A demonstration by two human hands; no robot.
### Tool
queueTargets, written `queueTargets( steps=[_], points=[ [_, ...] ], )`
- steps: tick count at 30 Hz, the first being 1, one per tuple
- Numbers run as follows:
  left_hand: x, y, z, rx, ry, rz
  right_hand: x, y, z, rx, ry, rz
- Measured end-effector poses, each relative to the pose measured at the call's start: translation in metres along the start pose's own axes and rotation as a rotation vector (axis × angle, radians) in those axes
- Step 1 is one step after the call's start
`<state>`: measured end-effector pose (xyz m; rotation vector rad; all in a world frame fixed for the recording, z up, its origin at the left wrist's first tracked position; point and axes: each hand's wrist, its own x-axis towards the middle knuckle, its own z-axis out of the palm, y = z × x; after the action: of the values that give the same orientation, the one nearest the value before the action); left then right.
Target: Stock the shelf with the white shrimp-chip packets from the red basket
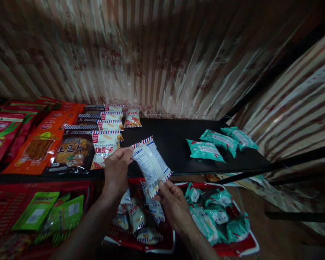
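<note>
Between my two hands is a small white snack bag (151, 164) with red and blue striped ends, its printed back turned up. My left hand (117, 169) pinches its upper left corner, while my right hand (173, 202) grips the lower end with thumb on top. The bag is tilted above the front edge of the black shelf (157, 133). Just left of it, similar white snack bags (105, 146) stand in a row on the shelf, with one more bag (132, 118) at the back. Below my hands, a red basket (148, 248) holds several bags of the same kind.
Several teal snack bags (206, 150) lie on the shelf's right part. More fill a second red basket (251, 247) below. Dark potato-chip bags (72, 151), orange bags (40, 141) and red bags (2, 133) stand left. Green pouches (38, 209) lie in a basket at lower left.
</note>
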<state>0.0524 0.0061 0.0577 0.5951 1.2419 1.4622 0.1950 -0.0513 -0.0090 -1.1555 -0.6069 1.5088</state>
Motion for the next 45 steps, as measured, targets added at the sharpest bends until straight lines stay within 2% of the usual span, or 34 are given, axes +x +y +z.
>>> queueTargets(
  steps=[7, 12, 16, 20, 29, 36, 42, 45],
  points=[
    [0.005, 0.002, -0.006, 0.043, -0.05, -0.002, 0.0, 0.006, -0.005, -0.075, -0.005, 0.005],
    [0.013, -0.002, -0.011, 0.048, -0.096, 0.007, -0.006, 0.019, 0.004, -0.005, 0.051, 0.129],
    [0.015, -0.002, -0.012, 0.073, -0.077, 0.031, -0.011, 0.02, 0.013, 0.065, 0.114, 0.197],
    [0.017, -0.002, -0.012, 0.078, -0.1, 0.022, -0.012, 0.021, 0.015, 0.1, 0.124, 0.188],
    [0.016, -0.006, -0.011, 0.008, -0.296, -0.037, -0.005, 0.022, 0.011, 0.21, 0.143, 0.168],
    [0.016, -0.012, -0.01, 0.091, -0.302, -0.066, -0.004, 0.015, 0.014, 0.249, 0.173, 0.187],
    [0.01, -0.011, -0.005, 0.077, -0.305, -0.102, -0.005, 0.01, 0.015, 0.3, 0.19, 0.203],
    [0.003, -0.016, -0.002, 0.047, -0.386, -0.147, -0.004, 0.006, 0.016, 0.321, 0.196, 0.182]
  ],
)
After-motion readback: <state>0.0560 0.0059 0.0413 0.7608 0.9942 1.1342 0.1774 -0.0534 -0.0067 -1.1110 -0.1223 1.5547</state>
